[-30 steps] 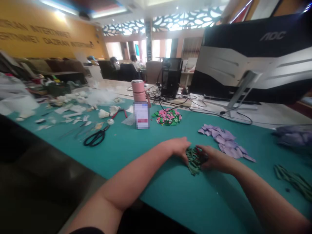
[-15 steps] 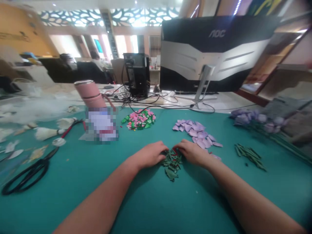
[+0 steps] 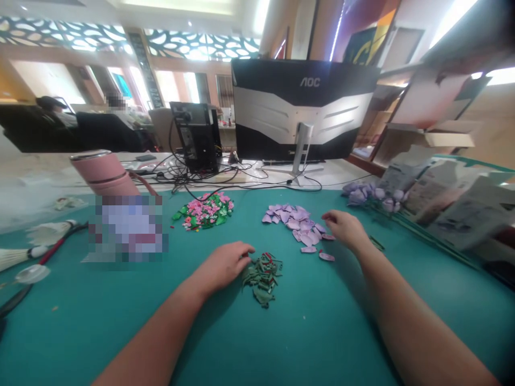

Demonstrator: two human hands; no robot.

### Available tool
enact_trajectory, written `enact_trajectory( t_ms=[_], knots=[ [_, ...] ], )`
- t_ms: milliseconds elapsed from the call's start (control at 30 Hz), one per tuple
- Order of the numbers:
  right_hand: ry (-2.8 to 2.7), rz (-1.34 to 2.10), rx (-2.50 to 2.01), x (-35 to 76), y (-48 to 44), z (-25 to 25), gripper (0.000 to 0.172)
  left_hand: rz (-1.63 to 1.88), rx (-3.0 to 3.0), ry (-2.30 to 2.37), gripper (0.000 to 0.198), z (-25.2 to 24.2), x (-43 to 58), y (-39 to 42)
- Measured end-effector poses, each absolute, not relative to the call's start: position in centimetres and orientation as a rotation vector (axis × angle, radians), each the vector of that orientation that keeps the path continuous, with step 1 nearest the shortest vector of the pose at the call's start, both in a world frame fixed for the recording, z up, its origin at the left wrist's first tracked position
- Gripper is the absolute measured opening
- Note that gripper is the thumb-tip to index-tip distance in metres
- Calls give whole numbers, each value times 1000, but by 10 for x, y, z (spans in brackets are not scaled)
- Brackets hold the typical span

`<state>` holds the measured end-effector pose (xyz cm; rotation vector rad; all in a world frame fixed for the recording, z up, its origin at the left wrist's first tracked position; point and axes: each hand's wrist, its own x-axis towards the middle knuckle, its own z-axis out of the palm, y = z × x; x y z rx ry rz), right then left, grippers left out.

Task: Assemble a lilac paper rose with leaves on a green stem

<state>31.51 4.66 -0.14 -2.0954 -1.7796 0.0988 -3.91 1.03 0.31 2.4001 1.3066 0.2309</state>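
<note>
My left hand (image 3: pixel 226 264) rests on the teal cutting mat (image 3: pixel 306 332), its fingertips at the edge of a heap of small dark green paper leaves (image 3: pixel 262 280). My right hand (image 3: pixel 344 229) reaches over to the right side of a pile of lilac petals (image 3: pixel 292 222), fingertips close to it, with nothing visible in its grip. A few loose petals lie just below that hand. Beyond the left hand sits a mound of pink and green paper flower pieces (image 3: pixel 205 210).
A pink flask (image 3: pixel 104 174) and a pixelated card (image 3: pixel 129 228) stand at left, near shuttlecocks. Lilac flowers on long stems (image 3: pixel 362 195) and printed packets (image 3: pixel 462 206) lie at right. Behind the mat are an AOC monitor (image 3: pixel 301 107), a computer tower (image 3: pixel 197 136) and tangled cables (image 3: pixel 225 179).
My right hand has left the green heap and moved up and right to the lilac petals. My view has swung right, bringing the printed packets into sight.
</note>
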Motion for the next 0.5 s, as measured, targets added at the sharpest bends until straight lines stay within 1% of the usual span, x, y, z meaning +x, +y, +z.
enact_trajectory(
  t_ms=[233,333,400,500],
  knots=[
    [-1585,-41,-2235,376,41,2,35,320,2360,1427,29,9,-41,14],
    [-1482,-68,-2339,399,36,3,36,291,2343,1528,33,10,-41,15],
    [-1457,-52,-2401,410,35,1,31,289,2341,1561,36,11,-41,16],
    [-1493,32,-2440,420,37,-5,18,316,2332,1558,36,9,-42,19]
  ],
)
